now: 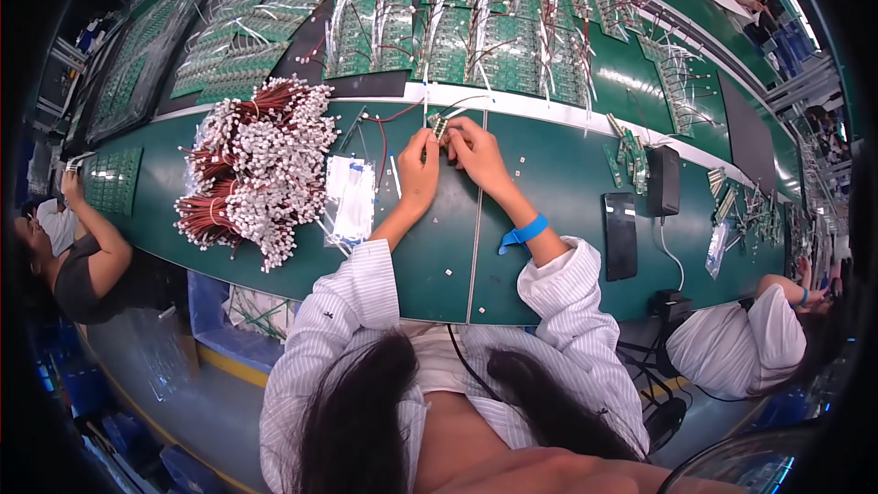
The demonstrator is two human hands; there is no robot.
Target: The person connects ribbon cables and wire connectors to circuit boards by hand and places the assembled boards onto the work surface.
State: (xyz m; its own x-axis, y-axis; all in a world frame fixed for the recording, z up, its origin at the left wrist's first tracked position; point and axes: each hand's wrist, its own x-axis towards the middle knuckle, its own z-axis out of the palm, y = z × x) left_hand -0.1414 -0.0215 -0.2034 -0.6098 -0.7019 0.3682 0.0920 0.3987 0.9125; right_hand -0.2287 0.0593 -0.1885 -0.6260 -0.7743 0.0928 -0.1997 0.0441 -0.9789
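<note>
Both of my hands meet near the far edge of the green table, around a small green circuit board (438,124). My left hand (420,165) pinches the board from its left side. The fingers of my right hand (477,157) close on its right side; a blue band circles that wrist. Thin wires, one of them red, run close to the board. Left of my hands lies a clear bag of white strips (351,201). Beyond it is a large heap of wire bundles (256,169), red-brown wires with white connectors. What my fingertips do on the board is partly hidden.
Panels of green boards with wires (498,37) line the raised shelf ahead. A black phone (620,236), a black power adapter (663,180) and loose small boards (631,154) lie to the right. Tiny white bits dot the table. Co-workers sit on both sides.
</note>
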